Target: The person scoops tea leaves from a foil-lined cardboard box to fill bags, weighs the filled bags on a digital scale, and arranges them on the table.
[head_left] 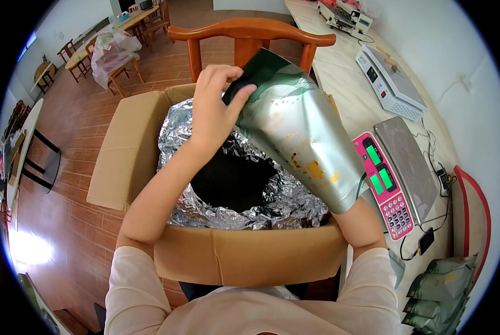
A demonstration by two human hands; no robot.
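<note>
My left hand [216, 100] has its thumb and fingers on the top edge of a silver-green foil pouch [308, 142] with gold markings. The pouch is tilted, its dark green end up by my left hand. My right forearm [361, 223] reaches up behind the pouch's lower end, and the right hand itself is hidden there. Below the pouch stands an open cardboard box [250, 254] lined with crumpled silver foil [205, 209]. Dark contents [233, 178] show in the middle of the foil; what they are I cannot make out.
A wooden chair [250, 30] stands behind the box. On the table at right are a pink scale [384, 187] with a metal plate [409, 167], a white device [392, 84] and another machine [345, 17]. Several green pouches [442, 293] stand at lower right, near cables.
</note>
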